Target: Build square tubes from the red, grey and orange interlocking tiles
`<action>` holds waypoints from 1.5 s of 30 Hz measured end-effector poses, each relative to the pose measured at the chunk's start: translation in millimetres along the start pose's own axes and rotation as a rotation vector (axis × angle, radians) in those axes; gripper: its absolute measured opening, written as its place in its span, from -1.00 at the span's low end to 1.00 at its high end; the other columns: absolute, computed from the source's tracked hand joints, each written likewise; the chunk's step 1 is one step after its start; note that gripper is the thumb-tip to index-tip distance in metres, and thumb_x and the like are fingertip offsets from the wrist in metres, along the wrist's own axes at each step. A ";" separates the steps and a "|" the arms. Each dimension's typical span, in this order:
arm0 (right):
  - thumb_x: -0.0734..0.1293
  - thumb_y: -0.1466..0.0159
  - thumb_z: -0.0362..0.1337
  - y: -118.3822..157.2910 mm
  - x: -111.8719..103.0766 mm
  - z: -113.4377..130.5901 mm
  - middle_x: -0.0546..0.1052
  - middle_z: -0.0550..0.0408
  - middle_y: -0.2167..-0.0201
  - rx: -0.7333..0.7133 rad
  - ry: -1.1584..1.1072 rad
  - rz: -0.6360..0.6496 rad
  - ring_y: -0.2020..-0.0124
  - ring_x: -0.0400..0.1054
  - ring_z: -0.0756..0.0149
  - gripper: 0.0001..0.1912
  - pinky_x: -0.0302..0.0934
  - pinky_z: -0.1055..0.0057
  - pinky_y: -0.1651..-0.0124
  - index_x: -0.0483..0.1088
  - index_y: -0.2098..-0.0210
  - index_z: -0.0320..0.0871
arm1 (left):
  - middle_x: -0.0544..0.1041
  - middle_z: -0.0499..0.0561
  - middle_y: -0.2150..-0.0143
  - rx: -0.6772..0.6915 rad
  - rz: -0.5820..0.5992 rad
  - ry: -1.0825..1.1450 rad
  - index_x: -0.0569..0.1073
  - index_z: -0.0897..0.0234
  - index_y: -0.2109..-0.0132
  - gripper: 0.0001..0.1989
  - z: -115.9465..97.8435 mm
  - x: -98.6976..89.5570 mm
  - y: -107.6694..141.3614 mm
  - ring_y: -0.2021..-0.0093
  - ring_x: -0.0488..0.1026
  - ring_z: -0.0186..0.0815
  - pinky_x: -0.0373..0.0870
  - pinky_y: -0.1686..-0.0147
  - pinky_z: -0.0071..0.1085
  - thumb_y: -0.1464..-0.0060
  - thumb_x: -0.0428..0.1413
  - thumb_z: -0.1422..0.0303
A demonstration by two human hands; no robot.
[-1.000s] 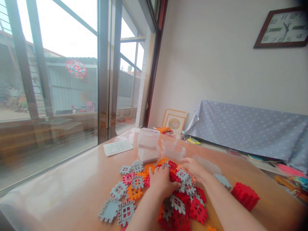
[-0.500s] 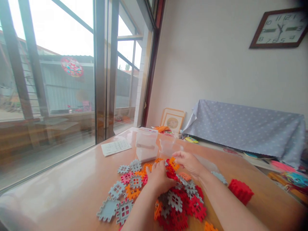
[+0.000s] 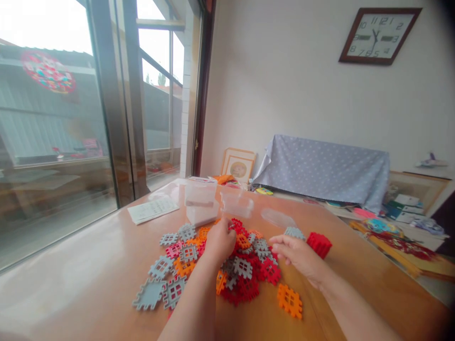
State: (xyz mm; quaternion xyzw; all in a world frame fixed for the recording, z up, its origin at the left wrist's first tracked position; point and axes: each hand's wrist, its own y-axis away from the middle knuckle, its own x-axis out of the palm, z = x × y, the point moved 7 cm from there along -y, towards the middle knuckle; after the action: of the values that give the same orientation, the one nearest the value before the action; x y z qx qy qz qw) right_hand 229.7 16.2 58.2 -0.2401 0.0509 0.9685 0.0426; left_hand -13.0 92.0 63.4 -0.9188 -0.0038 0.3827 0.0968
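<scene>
A loose pile of plastic interlocking tiles with notched edges, red, orange, grey and pink, covers the middle of the table. My left hand (image 3: 222,239) reaches over the pile's far side, its fingers curled together beside some red tiles (image 3: 236,223); whatever they grip is hidden. To the right of the pile, my right hand (image 3: 296,255) hovers with fingers stretched out and nothing in them. Just beyond it are a grey tile (image 3: 294,232) and a stack of red tiles (image 3: 319,244). One orange tile (image 3: 290,300) lies apart, nearer to me.
Behind the pile stand a translucent plastic box (image 3: 201,201) and a clear container (image 3: 237,203), with a clear lid (image 3: 278,218) to their right. Printed sheets (image 3: 152,209) lie at the left, near the window. A cloth-covered object (image 3: 323,170) sits beyond the table.
My right hand has left the far side of the pile and moved right, towards the red stack. My left hand stays at the pile, its fingers more closed. The view has turned right.
</scene>
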 end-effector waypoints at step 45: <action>0.39 -0.15 -0.23 41.2 15.7 -25.0 0.53 0.01 -0.04 -0.300 0.550 -0.071 -0.03 0.42 0.09 -0.49 0.23 0.26 -0.09 0.39 -0.11 0.03 | 0.58 0.08 -0.02 0.180 0.049 -0.271 0.49 0.08 -0.07 -0.55 -21.7 20.4 10.7 -0.08 0.44 -0.03 0.31 -0.04 -0.24 0.03 0.20 0.26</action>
State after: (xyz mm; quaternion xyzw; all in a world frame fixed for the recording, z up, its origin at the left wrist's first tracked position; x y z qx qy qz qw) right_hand 222.9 -26.7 32.0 -0.4981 -0.0914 0.8619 0.0253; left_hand 16.0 79.3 62.1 -0.8462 0.0397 0.5041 0.1679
